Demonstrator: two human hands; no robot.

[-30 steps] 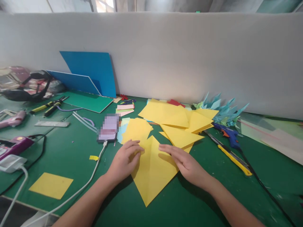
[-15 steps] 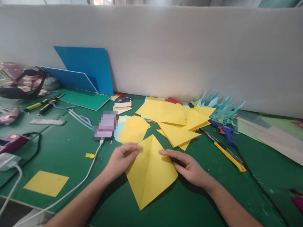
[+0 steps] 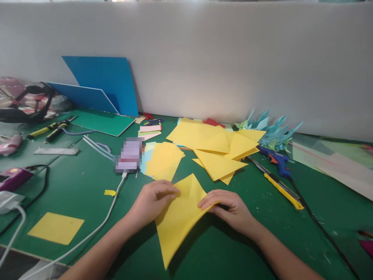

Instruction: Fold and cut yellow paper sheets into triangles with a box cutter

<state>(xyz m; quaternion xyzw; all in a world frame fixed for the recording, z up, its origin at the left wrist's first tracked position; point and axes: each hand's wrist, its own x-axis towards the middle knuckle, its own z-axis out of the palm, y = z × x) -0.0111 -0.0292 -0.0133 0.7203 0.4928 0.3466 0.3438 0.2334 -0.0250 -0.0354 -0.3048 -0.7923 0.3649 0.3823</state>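
A square sheet of yellow paper (image 3: 182, 214) is held between my two hands, one corner pointing away and one toward me. My left hand (image 3: 157, 200) pinches its left edge between thumb and fingers. At the right corner my right hand (image 3: 225, 206) grips the sheet, and that side curls upward. Just beyond lie several yellow sheets (image 3: 201, 136), some of them folded, and a smaller stack of yellow paper (image 3: 164, 157) with pale blue paper under its left side.
To the right are a yellow utility knife (image 3: 284, 190), a blue glue gun (image 3: 276, 161) and folded blue-green paper pieces (image 3: 268, 128). A phone (image 3: 128, 155) with a white cable, pliers (image 3: 60, 128), a small yellow sheet (image 3: 56, 228) and blue boards (image 3: 107, 81) lie to the left.
The paper's right corner has been lifted and bent upward by my right hand, and the sheet has turned slightly. Its near corner has moved left and closer to me.
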